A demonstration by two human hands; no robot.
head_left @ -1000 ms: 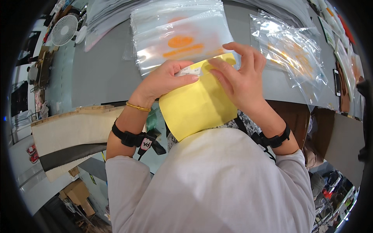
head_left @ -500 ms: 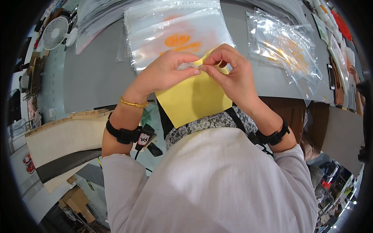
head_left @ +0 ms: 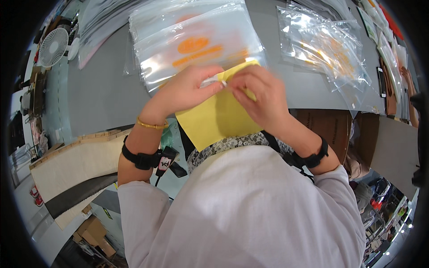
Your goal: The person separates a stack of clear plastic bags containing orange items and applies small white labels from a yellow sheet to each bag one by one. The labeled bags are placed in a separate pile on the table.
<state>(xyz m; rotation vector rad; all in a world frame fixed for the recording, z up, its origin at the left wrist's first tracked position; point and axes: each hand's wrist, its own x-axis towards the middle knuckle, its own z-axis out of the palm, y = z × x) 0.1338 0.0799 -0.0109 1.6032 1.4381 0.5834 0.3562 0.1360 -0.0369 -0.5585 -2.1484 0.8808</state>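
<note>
A yellow sheet (head_left: 215,118) reaches from the table edge down toward my lap, beneath both hands. My left hand (head_left: 185,89) is closed at its upper part, with a small white strip (head_left: 214,81) between thumb and fingers; the strip's exact kind is unclear. Close beside that strip is my right hand (head_left: 264,96), its fingers curled and smeared by motion. Whether anything sits in the right fingertips does not show. Just beyond the hands lies a stack of clear plastic bags (head_left: 178,33) with orange print.
More clear bags (head_left: 324,49) lie at the right of the grey table (head_left: 98,96), with a phone (head_left: 380,82) near them. A white fan (head_left: 53,47) stands far left, by a pile of grey-white sheets (head_left: 100,27). A cardboard box (head_left: 326,129) sits below the table's right edge.
My right fingertips have drawn slightly away from my left ones and blurred. The white strip's end shows more at the left thumb. The whole view has shifted a little.
</note>
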